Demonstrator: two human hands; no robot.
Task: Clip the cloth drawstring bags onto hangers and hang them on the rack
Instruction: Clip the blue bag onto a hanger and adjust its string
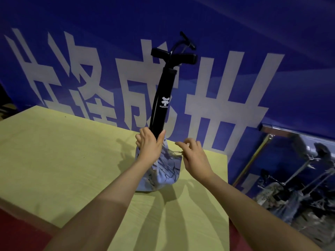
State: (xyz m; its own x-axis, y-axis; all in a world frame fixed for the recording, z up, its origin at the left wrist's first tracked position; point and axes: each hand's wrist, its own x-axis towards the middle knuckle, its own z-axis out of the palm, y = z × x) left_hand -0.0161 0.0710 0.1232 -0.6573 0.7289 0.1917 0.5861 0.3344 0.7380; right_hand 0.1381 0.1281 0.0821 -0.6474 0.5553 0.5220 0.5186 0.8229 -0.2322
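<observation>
- Upright on the desk point(63, 160), a black pump point(163, 98) stands in the cloth bag point(163, 171).
- Left hand point(149, 142) grips pump and bag mouth.
- Right hand point(194, 156) hovers beside, fingers loosely curled, empty.

Black pump point(164, 98), pale-blue dark-streaked bag point(166, 171), yellow table point(54, 151), blue banner point(235, 33).

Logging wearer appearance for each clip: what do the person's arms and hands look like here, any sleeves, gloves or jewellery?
Both forearms are bare to the frame's lower edge; no sleeve shows. The left hand and right hand wear no gloves. No ring, watch or bracelet is visible on the fingers or wrists, and no markings show.
</observation>
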